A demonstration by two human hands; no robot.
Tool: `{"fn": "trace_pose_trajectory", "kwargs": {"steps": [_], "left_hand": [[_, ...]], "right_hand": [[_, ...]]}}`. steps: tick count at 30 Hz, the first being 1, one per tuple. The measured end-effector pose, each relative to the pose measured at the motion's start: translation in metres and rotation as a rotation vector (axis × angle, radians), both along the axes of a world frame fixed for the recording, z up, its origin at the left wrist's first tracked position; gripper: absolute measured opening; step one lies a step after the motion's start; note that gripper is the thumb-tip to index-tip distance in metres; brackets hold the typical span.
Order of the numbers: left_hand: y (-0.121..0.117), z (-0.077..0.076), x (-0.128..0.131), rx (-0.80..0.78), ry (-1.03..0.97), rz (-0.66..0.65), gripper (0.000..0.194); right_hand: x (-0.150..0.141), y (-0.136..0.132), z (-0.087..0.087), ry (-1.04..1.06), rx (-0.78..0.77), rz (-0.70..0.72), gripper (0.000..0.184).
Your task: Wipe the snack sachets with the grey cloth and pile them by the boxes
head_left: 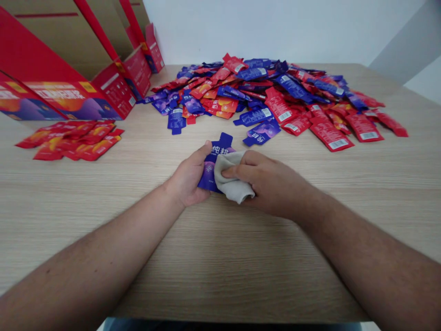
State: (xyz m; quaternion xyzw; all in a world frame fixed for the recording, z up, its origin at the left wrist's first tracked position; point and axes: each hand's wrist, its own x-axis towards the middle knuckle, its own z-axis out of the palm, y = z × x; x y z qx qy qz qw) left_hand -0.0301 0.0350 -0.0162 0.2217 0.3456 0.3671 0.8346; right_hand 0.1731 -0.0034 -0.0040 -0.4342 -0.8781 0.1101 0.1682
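A blue sachet point(209, 171) with white characters is gripped in my left hand point(191, 179), thumb along its left edge. My right hand point(265, 181) is closed on a crumpled light grey cloth point(231, 181), which lies against the sachet's front and covers its right side. Both hands are over the middle of the table. Beyond them spreads a wide pile of red and blue sachets point(251, 87). A loose blue sachet point(262, 132) lies at the pile's near edge, just past my right hand.
On the left, a smaller heap of red sachets point(74, 140) rests on the wooden table point(234, 271). Behind it stand several open red cardboard boxes point(113, 94) with brown insides. A pale wall point(268, 30) rises behind the table.
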Motion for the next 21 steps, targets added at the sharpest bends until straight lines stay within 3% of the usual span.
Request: {"fn": "trace_pose_trajectory", "kwargs": {"steps": [6,10,17,21], "left_hand": [[0.0,-0.004,0.001,0.002,0.023,-0.001,0.056],[-0.001,-0.005,0.002,-0.002,0.023,-0.008,0.056],[-0.001,0.0,-0.003,0.042,0.03,-0.042,0.054],[-0.002,0.001,0.001,0.015,0.03,0.009,0.054]], "right_hand": [[-0.002,-0.003,0.002,0.006,0.026,-0.033,0.047],[-0.004,-0.007,0.002,-0.001,-0.013,0.053,0.049],[0.008,0.006,-0.009,0.01,0.134,-0.139,0.049],[0.001,0.0,-0.007,0.027,0.07,-0.061,0.051]]}}
